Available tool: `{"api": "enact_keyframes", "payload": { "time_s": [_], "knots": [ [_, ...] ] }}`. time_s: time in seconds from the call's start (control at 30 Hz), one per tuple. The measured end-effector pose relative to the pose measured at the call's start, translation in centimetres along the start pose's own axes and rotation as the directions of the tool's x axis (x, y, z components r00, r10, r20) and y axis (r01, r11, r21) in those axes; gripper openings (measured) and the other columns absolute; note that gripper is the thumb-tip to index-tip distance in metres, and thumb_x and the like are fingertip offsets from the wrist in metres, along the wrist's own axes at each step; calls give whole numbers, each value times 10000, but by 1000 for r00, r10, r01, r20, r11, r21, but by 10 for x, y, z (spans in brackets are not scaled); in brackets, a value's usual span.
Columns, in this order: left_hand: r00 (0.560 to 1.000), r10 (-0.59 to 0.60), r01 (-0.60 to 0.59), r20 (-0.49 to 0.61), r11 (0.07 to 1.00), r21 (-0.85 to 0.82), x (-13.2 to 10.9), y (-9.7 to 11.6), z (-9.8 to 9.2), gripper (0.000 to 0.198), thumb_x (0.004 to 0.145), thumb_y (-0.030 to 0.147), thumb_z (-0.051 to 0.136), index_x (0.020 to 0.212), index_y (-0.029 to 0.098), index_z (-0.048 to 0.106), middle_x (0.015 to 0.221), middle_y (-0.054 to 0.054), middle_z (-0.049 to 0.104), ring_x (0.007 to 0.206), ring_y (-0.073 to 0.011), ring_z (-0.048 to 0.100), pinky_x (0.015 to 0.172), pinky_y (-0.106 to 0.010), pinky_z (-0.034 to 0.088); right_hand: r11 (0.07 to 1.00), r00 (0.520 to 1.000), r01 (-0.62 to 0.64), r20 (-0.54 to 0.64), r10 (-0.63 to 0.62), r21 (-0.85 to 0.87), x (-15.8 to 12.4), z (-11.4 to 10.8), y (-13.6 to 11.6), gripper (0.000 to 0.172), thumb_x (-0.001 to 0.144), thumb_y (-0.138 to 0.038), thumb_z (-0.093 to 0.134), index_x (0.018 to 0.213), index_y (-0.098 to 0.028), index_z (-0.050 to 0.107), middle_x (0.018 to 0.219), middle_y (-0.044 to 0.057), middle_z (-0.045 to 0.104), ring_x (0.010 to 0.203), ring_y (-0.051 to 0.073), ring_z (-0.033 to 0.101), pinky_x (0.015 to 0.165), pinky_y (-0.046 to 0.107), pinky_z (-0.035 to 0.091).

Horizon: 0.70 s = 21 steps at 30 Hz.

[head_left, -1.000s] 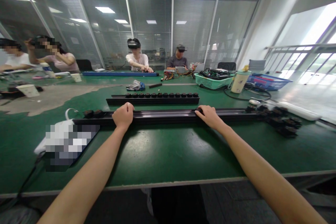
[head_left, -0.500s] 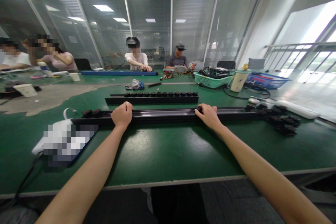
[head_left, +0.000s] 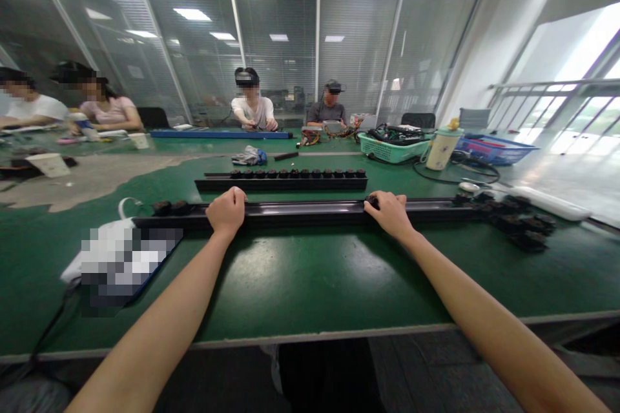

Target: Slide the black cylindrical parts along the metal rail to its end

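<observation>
A long black rail [head_left: 305, 208] with a shiny channel lies crosswise on the green table in front of me. My left hand [head_left: 227, 214] is closed over its left part, with the fingertips hidden behind the knuckles. Further right, my right hand [head_left: 391, 214] pinches a small black part [head_left: 372, 201] at the channel; the hand covers most of it. A couple of similar black parts [head_left: 170, 208] sit at the rail's left end. Several more black parts [head_left: 520, 219] are heaped by its right end.
Behind lies a shorter black rail [head_left: 281, 184] bearing a row of black parts. A white device [head_left: 109, 242] is at left, partly blurred out. Further back are a green basket [head_left: 394, 150], a cream tumbler [head_left: 443, 148], a blue basket [head_left: 504, 150], paper cups and other people.
My right hand has shifted slightly right along the rail with the small black part. My left hand stays in place. Across the table, a person's hands have moved apart.
</observation>
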<state>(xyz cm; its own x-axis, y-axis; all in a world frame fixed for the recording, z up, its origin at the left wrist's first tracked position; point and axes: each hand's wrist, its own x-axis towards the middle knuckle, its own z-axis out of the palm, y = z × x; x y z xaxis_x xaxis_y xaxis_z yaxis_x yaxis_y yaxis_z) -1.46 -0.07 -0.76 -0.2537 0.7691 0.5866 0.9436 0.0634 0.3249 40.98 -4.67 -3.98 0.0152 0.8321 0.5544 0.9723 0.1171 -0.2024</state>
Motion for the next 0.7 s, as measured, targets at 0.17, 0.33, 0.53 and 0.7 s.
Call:
{"api": "enact_keyframes", "payload": {
  "time_s": [0.17,0.33,0.53,0.7],
  "knots": [
    [1000,-3,3,8,1000,-4,0,0,0,482,1037,387,307,901,259,751,916,-76,763,829,-260,661,645,-317,294,1000,1000,0,-6,0,-27,0,-3,1,332,995,-412,460,1088,-167,665,1050,131,739,1038,296,609,913,411,272],
    [1000,3,-3,3,1000,0,0,0,0,477,1038,384,311,898,259,749,903,-72,762,825,-261,663,636,-318,281,998,1000,-14,-1,14,-56,-1,-5,1,324,997,-405,464,1071,-165,668,1041,129,739,1025,294,611,902,404,272],
    [1000,12,-12,-5,1000,-6,1,0,1,475,1036,377,310,895,255,746,892,-73,759,807,-256,652,636,-317,268,998,1000,-24,-2,24,-55,0,-6,1,319,991,-406,464,1056,-168,666,1037,127,735,1007,289,605,899,407,270],
    [1000,13,-13,-20,1000,-11,1,-2,3,477,1033,382,310,878,260,744,879,-73,755,799,-256,651,631,-325,255,998,999,-35,5,36,-59,0,-8,2,321,979,-410,476,1045,-163,670,1028,134,732,1001,294,603,892,409,269]
  ]
}}
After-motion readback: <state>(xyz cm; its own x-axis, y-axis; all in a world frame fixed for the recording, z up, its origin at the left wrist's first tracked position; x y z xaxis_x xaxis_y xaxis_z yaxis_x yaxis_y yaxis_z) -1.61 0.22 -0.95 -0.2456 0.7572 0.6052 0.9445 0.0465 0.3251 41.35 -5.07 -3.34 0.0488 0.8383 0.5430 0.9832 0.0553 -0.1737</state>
